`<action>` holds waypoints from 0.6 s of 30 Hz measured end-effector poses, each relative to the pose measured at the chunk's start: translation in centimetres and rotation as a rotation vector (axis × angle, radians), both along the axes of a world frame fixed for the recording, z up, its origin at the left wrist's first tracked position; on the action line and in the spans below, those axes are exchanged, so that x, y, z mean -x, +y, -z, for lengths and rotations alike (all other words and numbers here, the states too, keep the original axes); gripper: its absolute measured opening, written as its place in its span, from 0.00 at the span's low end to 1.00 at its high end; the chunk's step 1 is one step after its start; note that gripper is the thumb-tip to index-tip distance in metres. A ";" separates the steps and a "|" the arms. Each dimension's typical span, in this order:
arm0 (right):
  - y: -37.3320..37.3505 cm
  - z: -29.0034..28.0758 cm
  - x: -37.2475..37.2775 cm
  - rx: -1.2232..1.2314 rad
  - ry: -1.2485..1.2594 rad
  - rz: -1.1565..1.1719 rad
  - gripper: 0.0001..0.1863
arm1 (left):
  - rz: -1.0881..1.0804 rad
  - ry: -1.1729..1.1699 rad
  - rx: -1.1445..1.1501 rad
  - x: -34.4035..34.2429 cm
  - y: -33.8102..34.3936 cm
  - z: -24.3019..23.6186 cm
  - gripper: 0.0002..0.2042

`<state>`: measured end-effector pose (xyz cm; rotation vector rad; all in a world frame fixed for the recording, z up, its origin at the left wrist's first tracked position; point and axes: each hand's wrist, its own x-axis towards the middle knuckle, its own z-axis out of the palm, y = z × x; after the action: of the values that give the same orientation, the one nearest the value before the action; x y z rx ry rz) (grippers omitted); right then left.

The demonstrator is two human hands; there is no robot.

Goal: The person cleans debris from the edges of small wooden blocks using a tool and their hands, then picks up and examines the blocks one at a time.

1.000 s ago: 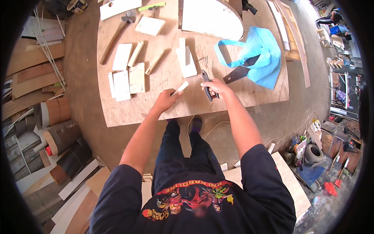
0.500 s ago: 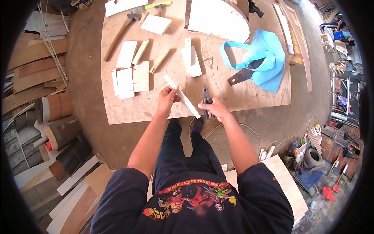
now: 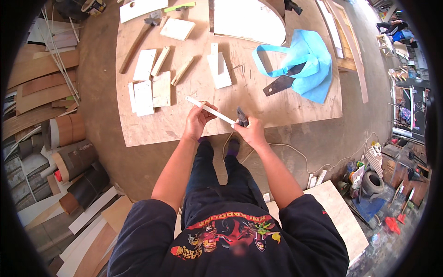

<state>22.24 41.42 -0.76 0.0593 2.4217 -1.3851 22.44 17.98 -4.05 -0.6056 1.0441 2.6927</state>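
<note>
Between my two hands a slim white wooden strip (image 3: pixel 212 111) is held above the near edge of the plywood table (image 3: pixel 157 131). My left hand (image 3: pixel 198 121) is closed on it toward its far left end. My right hand (image 3: pixel 251 131) grips dark pliers (image 3: pixel 242 116), jaws pointing away from me. The strip's near right end meets the thumb side of this hand; whether the thumb presses on it I cannot tell. Beyond the hands lie a white block with a narrow piece on it (image 3: pixel 222 74) and several loose nails (image 3: pixel 244 70).
A blue cloth bag (image 3: pixel 318 64) lies at right, partly over a saw (image 3: pixel 278 86). Several wood blocks (image 3: pixel 161 90) and a hammer (image 3: pixel 136 46) are at left. A curved white board (image 3: pixel 249 21) lies at the back. A cable (image 3: pixel 295 151) crosses the floor.
The strip has turned flatter and its right end has risen to my right hand. The right hand has drawn in toward the left, and the pliers now look more foreshortened.
</note>
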 end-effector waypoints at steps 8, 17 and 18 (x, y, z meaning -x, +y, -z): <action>1.0 0.5 1.0 0.035 -0.053 -0.069 0.15 | 0.103 0.057 0.141 -1.1 -1.1 0.4 0.14; 0.4 -0.7 1.0 -0.158 0.354 -0.109 0.14 | 0.008 0.016 0.085 -2.7 -1.7 0.4 0.12; 0.3 -0.6 0.9 -0.142 0.448 -0.052 0.13 | 0.009 -0.010 0.138 -2.8 -1.7 0.3 0.13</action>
<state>21.30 41.73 -0.19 -0.3091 2.8569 -1.3113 25.27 16.24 -4.32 -0.6353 1.2347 2.6232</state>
